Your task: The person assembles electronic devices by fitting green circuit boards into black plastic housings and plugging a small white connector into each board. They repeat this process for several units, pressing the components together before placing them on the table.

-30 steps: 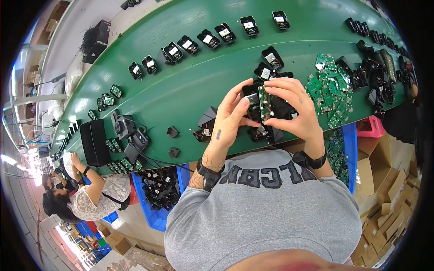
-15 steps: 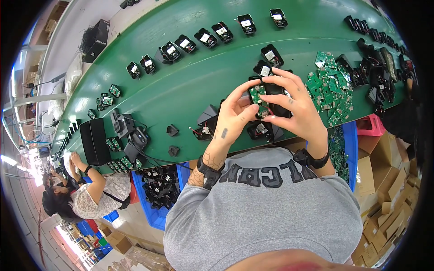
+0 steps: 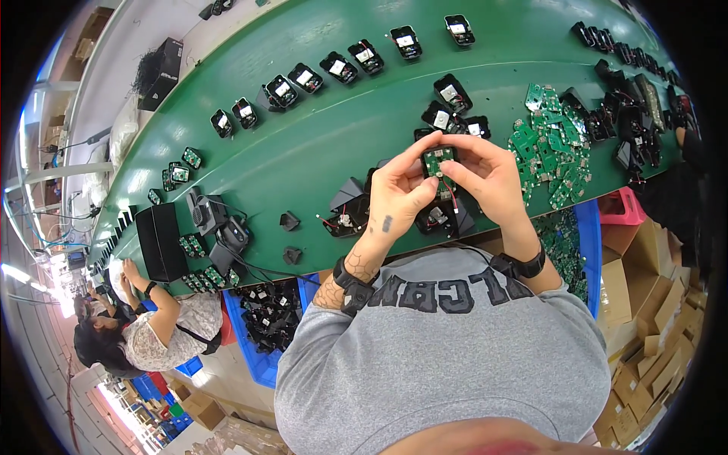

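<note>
Between both my hands, above the bench, is a small black housing with a green circuit board in its open face. My left hand is closed round its left side, the thumb near the board's lower edge. My right hand wraps the right side, its thumb pressing on the board. A red wire hangs from the lower end. Just below, black housings with wires lie on the bench. Beyond my fingertips stand open black housings with white parts inside.
A heap of green circuit boards lies right of my hands on the green bench. Open housings line the far side. Blue bins stand under the near edge. A co-worker sits at the left; cardboard boxes fill the right floor.
My right hand's raised, spread fingers have come down round the housing's far side, and its thumb now lies on the board. A red wire shows below the housing.
</note>
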Motion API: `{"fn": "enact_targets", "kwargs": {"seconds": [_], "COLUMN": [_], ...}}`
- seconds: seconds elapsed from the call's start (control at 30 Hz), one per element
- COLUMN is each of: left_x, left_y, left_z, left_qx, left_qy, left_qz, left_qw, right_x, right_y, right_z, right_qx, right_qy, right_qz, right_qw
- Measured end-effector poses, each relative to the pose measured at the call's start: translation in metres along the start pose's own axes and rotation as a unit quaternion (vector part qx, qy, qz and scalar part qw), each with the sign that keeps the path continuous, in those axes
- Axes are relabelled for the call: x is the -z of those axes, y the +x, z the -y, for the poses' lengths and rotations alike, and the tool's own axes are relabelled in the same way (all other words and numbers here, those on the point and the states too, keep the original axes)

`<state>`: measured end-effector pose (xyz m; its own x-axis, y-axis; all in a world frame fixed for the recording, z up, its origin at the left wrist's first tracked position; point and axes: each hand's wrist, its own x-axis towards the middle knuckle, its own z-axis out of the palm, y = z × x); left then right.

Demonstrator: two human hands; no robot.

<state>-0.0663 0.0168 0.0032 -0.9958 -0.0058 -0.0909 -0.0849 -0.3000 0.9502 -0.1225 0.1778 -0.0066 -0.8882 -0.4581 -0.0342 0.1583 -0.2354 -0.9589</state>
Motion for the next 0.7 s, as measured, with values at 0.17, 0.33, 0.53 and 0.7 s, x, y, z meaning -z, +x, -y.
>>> {"fn": "enact_targets", "kwargs": {"seconds": [0.17,0.33,0.53,0.7], "left_x": [-0.005,-0.008,-0.018,-0.003], "left_y": [0.006,0.008,0.009,0.010], "left_z": [0.002,0.004,-0.004,-0.003], "left_qx": [-0.001,0.011,0.055,0.037], "left_qy": [-0.075,-0.077,-0.086,0.004], "left_qz": [-0.034,-0.052,-0.031,0.001], "left_qw": [0.997,0.996,0.994,0.999], "right_x": [0.012,0.009,-0.001,0.004], "right_y": [0.008,0.002,0.000,0.000], "right_z": [-0.004,-0.016,-0.024,-0.012], "right_qx": [0.333,0.389,0.300,0.314], "right_qy": [-0.275,-0.317,-0.137,-0.211], "right_qz": [-0.039,-0.081,-0.113,-0.077], "right_qw": [0.901,0.861,0.937,0.922]}}
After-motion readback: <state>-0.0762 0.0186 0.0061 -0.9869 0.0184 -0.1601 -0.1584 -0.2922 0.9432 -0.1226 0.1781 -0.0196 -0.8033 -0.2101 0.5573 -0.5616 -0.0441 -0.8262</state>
